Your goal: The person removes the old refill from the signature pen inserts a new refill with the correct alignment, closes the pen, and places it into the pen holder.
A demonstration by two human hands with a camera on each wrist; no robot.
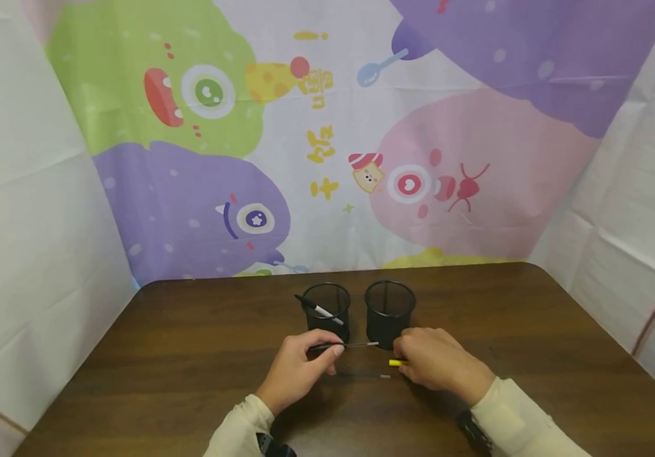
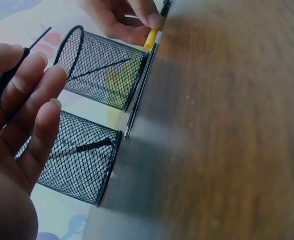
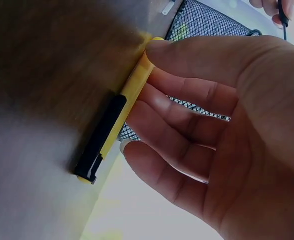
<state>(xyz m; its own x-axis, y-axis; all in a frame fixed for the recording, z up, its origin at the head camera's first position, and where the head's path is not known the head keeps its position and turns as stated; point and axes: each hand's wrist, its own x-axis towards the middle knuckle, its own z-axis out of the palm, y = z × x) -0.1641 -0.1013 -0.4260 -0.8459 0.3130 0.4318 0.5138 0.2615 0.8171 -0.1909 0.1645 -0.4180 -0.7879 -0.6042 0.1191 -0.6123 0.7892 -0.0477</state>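
Note:
My left hand (image 1: 300,365) holds a slim black-handled piece with a thin shaft (image 1: 360,344) ending in a pale tip, between thumb and fingertips. In the left wrist view, its black handle (image 2: 10,75) lies under the thumb, the other fingers loosely bent. My right hand (image 1: 440,362) pinches a yellow pen-shaped barrel (image 3: 136,80) with a black clip section (image 3: 102,135), low at the tabletop. On the table between the hands lies a thin clear-and-dark pen refill (image 2: 142,82) with a whitish end.
Two black mesh pen cups stand just beyond the hands: the left cup (image 1: 327,324) with a black-and-white pen (image 1: 320,310) leaning inside, the right cup (image 1: 389,325) beside my right hand. A printed cloth (image 1: 327,241) hangs behind the brown wooden table (image 1: 202,330).

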